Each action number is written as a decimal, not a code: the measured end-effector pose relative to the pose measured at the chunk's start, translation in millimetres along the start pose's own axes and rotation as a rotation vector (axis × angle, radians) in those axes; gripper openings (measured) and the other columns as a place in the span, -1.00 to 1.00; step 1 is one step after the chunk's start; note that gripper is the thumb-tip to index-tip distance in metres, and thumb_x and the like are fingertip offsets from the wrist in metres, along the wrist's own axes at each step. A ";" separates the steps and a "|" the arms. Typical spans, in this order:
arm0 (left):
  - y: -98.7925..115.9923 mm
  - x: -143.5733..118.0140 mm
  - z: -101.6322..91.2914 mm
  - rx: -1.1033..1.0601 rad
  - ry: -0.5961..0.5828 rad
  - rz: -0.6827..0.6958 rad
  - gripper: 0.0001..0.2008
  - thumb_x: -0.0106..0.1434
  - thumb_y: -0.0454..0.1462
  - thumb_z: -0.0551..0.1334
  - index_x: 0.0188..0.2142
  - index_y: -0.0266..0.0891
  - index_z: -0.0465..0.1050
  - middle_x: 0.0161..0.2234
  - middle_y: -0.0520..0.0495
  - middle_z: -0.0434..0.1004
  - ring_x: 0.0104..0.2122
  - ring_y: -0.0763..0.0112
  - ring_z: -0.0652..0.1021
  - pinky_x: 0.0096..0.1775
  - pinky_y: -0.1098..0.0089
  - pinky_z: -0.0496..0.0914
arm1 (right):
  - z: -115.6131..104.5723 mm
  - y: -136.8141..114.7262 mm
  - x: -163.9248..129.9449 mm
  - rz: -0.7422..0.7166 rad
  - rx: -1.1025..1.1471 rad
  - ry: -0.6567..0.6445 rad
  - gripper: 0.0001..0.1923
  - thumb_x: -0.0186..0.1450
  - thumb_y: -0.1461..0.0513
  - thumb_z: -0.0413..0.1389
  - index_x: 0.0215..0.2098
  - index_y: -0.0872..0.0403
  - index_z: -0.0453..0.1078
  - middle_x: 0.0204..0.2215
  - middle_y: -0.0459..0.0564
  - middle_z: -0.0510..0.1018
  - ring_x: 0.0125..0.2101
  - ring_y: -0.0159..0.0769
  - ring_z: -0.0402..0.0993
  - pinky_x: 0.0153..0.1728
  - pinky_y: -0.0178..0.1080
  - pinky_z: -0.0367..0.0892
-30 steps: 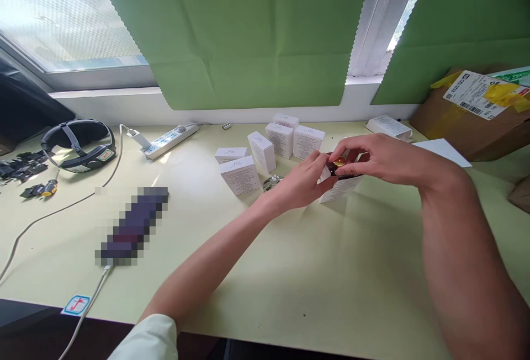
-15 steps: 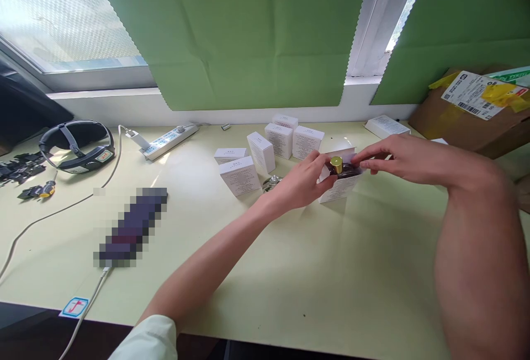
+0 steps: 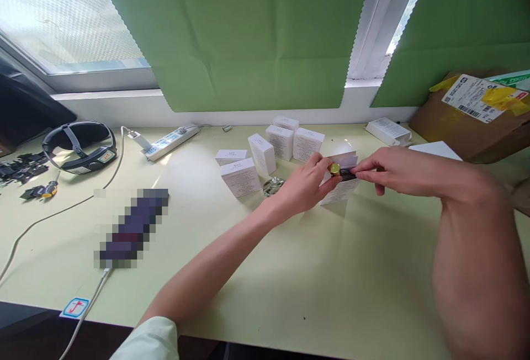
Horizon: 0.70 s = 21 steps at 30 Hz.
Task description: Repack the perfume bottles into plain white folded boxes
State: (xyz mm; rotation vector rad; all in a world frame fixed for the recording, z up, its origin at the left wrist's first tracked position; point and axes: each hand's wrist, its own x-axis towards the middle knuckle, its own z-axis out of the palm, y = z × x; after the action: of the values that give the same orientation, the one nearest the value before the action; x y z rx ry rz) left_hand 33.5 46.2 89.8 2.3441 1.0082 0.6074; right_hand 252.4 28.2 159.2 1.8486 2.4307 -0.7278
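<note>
The left hand [image 3: 304, 186] grips an open white carton [image 3: 340, 189] standing mid-table, right of the other white boxes [image 3: 265, 153]. The right hand [image 3: 391, 169] pinches its flap over a gold-capped dark bottle [image 3: 337, 170] (half inside).

Both forearms reach forward and meet in the middle. The left hand [image 3: 304, 183] curls with thumb up; the right hand [image 3: 393, 169] lies flat, its fingertips [image 3: 359, 173] pinched together.

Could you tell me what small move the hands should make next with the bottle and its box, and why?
Probably press the gold-capped bottle further down: its cap sits above the open white box, which the left hand steadies while the right hand pinches at the flap.
</note>
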 end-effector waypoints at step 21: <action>4.8 1.4 -12.4 -0.284 -0.041 -0.096 -0.62 0.49 -0.05 -0.11 -0.14 -0.19 0.37 -0.12 -0.09 0.38 -0.11 0.32 0.44 -0.04 0.29 0.32 | 14.1 23.7 34.9 0.150 0.565 -0.175 -0.44 0.11 -0.15 0.27 -0.05 -0.10 0.27 -0.07 0.02 0.55 -0.26 -0.10 0.61 -0.29 -0.11 0.54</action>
State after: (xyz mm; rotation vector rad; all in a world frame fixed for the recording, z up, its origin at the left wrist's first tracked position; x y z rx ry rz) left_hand 29.7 47.9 102.6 2.0416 0.9427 0.6190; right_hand 259.6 59.6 128.5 1.9827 2.0868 -1.6123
